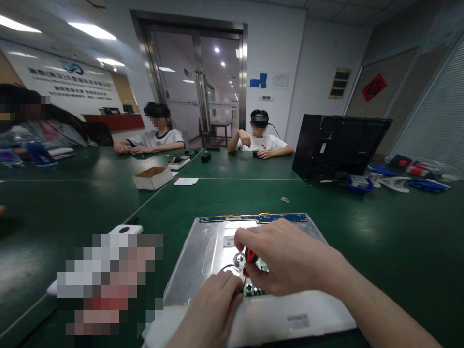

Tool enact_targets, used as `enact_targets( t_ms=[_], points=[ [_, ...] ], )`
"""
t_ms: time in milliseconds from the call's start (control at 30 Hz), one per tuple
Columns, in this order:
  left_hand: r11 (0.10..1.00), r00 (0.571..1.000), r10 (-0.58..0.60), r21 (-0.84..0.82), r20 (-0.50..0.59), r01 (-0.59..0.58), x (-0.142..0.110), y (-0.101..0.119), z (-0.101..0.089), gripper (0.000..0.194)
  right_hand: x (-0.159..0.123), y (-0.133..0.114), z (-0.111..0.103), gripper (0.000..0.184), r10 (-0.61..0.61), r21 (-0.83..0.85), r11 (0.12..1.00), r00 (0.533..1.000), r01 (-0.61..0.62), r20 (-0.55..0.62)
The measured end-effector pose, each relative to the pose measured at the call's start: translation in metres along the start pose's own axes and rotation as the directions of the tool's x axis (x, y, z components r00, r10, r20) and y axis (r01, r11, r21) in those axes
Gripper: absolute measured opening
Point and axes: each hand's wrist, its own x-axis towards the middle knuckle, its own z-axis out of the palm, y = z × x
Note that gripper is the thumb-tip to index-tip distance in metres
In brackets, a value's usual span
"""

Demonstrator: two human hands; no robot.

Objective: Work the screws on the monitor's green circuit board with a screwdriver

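Note:
A silver metal panel (206, 256) with a blue circuit strip (261, 218) along its far edge lies flat on the green table in front of me. My right hand (286, 256) is closed round a red-handled screwdriver (250, 256), its tip pointing down at a small green board (253, 289) on the panel. My left hand (213, 302) rests on the panel just below and left of the tool, fingers curled and pressed against the board area. What the left fingers hold, if anything, is hidden.
A black monitor shell (337, 145) stands at the right with blue and white parts (395, 182) behind it. A cardboard box (152, 177) and white paper (185, 181) lie mid-table. Two people (159, 135) sit at the far side, another at the left edge. A white device (125, 229) lies near left.

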Motion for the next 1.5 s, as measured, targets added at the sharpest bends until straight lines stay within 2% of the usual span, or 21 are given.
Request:
enact_targets(
  t_ms=[100,200,267,300,400,500,667,800,933,1067,1133,1233,1367,1500],
  points=[
    [1.000,1.000,-0.002,0.013,-0.014,0.002,-0.0001,0.0013,-0.0001,0.017,0.0019,0.0021,-0.0006,0.016,0.015,-0.012,1.000,0.999,-0.015,0.029],
    [1.000,1.000,-0.012,0.018,-0.002,0.012,-0.0003,0.0034,-0.0014,0.018,0.0034,0.0029,0.0000,0.023,0.052,-0.048,0.998,0.998,-0.050,0.045],
    [0.999,0.999,-0.028,0.016,0.014,0.028,-0.0003,0.0039,-0.0021,0.017,0.0029,0.0021,0.0009,0.016,0.065,-0.054,0.997,0.997,-0.063,0.034],
    [0.999,0.999,-0.032,0.014,0.017,0.032,-0.0002,0.0037,-0.0022,0.017,0.0022,0.0016,0.0013,0.013,0.060,-0.048,0.997,0.998,-0.059,0.023],
    [1.000,1.000,-0.017,0.005,0.014,0.017,-0.0002,0.0020,-0.0010,0.016,0.0002,0.0002,0.0015,0.023,0.009,0.001,1.000,1.000,-0.009,0.004],
    [1.000,1.000,0.002,0.008,-0.016,-0.002,-0.0006,0.0007,0.0012,0.017,0.0004,-0.0001,0.0001,0.024,-0.023,0.022,1.000,1.000,0.023,0.012],
    [1.000,0.998,0.023,0.021,-0.063,-0.021,-0.0005,0.0016,0.0020,0.018,0.0030,0.0000,-0.0012,0.025,0.026,-0.042,0.999,0.998,-0.024,0.052],
    [1.000,1.000,0.009,0.002,-0.020,-0.009,-0.0004,0.0028,0.0004,0.015,0.0001,-0.0009,-0.0009,0.009,0.032,-0.049,0.998,0.999,-0.031,0.027],
    [1.000,0.999,0.016,-0.008,-0.037,-0.017,-0.0023,0.0022,0.0011,0.016,-0.0032,-0.0007,-0.0010,0.018,-0.008,-0.026,1.000,1.000,0.009,0.026],
    [0.999,0.997,0.035,-0.007,-0.075,-0.036,-0.0033,0.0011,0.0021,0.020,-0.0005,0.0016,0.0008,0.027,0.015,-0.054,0.998,1.000,-0.014,0.018],
    [0.999,0.998,0.032,-0.010,-0.055,-0.032,-0.0026,0.0012,0.0014,0.019,0.0012,0.0023,0.0017,0.024,0.019,-0.073,0.997,1.000,-0.018,0.017],
    [1.000,1.000,0.019,-0.015,-0.016,-0.019,-0.0012,0.0018,-0.0002,0.016,0.0009,0.0018,0.0013,0.011,0.008,-0.057,0.998,1.000,-0.006,0.025],
    [1.000,0.999,0.016,-0.005,-0.031,-0.016,-0.0011,0.0022,0.0005,0.016,-0.0024,0.0004,-0.0011,0.020,-0.033,-0.014,0.999,0.999,0.033,0.018],
    [0.999,0.995,0.043,0.016,-0.089,-0.041,-0.0014,0.0023,0.0020,0.018,-0.0014,0.0009,-0.0011,0.018,-0.047,-0.008,0.999,0.998,0.048,0.029]
  ],
)
